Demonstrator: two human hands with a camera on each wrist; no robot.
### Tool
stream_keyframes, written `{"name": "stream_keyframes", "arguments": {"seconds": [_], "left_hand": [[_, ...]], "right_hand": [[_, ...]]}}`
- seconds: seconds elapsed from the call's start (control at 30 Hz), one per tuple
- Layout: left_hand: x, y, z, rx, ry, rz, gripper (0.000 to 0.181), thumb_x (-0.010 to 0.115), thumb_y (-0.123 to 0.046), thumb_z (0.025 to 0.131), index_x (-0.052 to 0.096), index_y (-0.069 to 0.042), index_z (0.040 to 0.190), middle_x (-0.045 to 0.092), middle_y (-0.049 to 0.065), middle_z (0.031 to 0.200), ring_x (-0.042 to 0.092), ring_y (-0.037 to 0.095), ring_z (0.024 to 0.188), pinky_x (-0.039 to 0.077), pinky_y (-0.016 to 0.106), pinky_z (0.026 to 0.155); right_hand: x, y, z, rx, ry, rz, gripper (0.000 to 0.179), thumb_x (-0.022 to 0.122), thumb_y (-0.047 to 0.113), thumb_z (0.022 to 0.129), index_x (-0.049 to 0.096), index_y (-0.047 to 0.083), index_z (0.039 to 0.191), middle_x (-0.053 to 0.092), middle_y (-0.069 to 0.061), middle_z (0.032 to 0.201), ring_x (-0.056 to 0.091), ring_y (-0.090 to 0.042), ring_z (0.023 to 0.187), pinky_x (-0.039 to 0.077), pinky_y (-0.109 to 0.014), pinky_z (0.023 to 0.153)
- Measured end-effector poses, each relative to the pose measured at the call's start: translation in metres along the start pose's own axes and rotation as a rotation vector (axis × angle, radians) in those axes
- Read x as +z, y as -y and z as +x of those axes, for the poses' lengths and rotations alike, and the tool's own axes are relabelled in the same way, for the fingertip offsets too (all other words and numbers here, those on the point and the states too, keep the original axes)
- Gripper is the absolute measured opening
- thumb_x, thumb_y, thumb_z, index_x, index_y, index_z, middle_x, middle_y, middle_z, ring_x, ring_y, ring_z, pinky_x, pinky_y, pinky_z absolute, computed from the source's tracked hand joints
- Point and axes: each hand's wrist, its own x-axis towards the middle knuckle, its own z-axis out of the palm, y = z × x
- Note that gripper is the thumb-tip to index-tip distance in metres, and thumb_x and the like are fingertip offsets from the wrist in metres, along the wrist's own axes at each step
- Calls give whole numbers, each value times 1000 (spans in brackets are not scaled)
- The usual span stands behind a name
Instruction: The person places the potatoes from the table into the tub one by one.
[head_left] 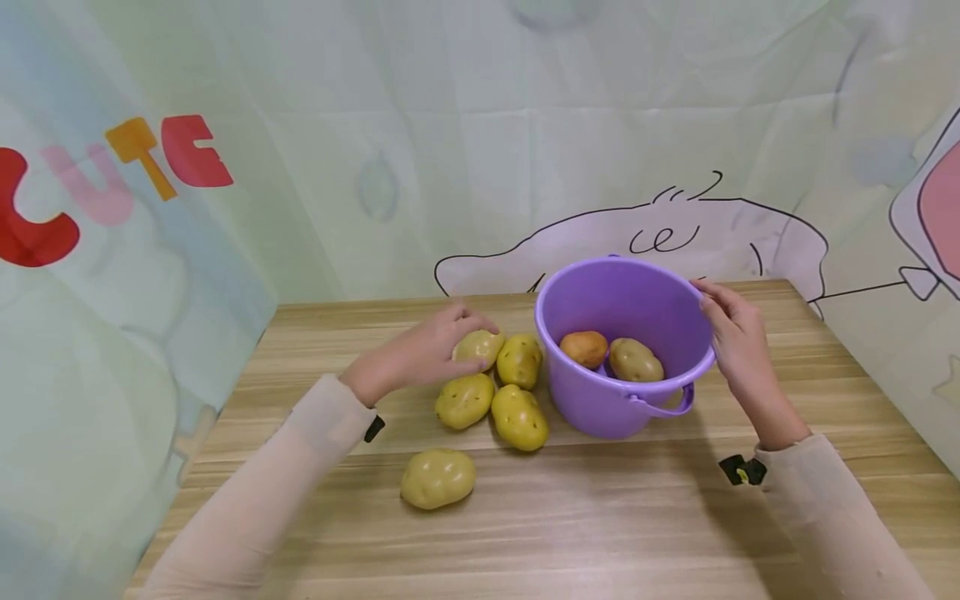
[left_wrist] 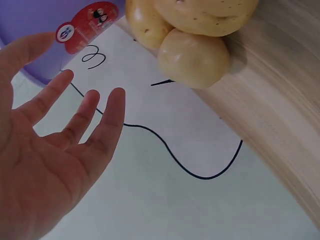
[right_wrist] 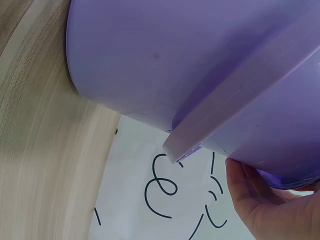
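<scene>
My left hand (head_left: 427,348) hovers palm down at the back of a cluster of yellow potatoes on the table. Its fingers are spread over the rearmost potato (head_left: 480,347), and the left wrist view shows the palm (left_wrist: 52,160) with nothing in it. Close by sit a right-hand potato (head_left: 519,362), a left one (head_left: 465,401) and a front one (head_left: 520,418). With the thumb and fingers on either side of its rim, my right hand (head_left: 738,342) grips a purple bucket (head_left: 596,410). Inside the bucket lie an orange-brown potato (head_left: 584,348) and a pale potato (head_left: 635,361).
Nearer the front, a single pale-yellow potato (head_left: 438,478) lies apart on the wooden table (head_left: 585,533). The bucket's handle (head_left: 667,406) hangs down its near side. A printed cloth backdrop (head_left: 375,167) rises behind the table and along its sides.
</scene>
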Motion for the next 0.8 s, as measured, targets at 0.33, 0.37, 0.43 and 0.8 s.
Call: {"name": "stream_keyframes", "arguments": {"seconds": [0.33, 0.37, 0.43, 0.8], "left_hand": [[13, 7, -7, -7, 40, -12, 50, 68, -29, 95, 55, -9, 139, 51, 18, 130, 54, 32, 111, 46, 47, 96], [14, 8, -8, -10, 44, -13, 50, 68, -30, 95, 55, -9, 139, 51, 18, 131, 54, 32, 113, 46, 47, 97], [16, 9, -10, -20, 52, -21, 50, 68, -29, 96, 55, -9, 139, 51, 18, 131, 53, 33, 115, 46, 48, 98], [27, 15, -15, -32, 82, -48, 48, 67, -28, 97, 55, -10, 140, 50, 18, 128, 53, 34, 113, 46, 47, 96]], "right_hand": [[-1, -1, 0, 1, 7, 1, 41, 42, 17, 107, 53, -8, 138, 60, 10, 104, 57, -2, 95, 47, -11, 79], [-1, -1, 0, 1, 7, 4, 41, 42, 17, 108, 53, -8, 138, 60, 10, 104, 57, -2, 95, 47, -11, 79], [-1, -1, 0, 0, 6, 11, 41, 42, 17, 107, 53, -8, 137, 60, 11, 105, 57, -1, 96, 47, -11, 80], [0, 0, 0, -13, 7, 15, 41, 42, 16, 107, 53, -9, 137, 62, 5, 110, 58, -1, 98, 47, -12, 81]]}}
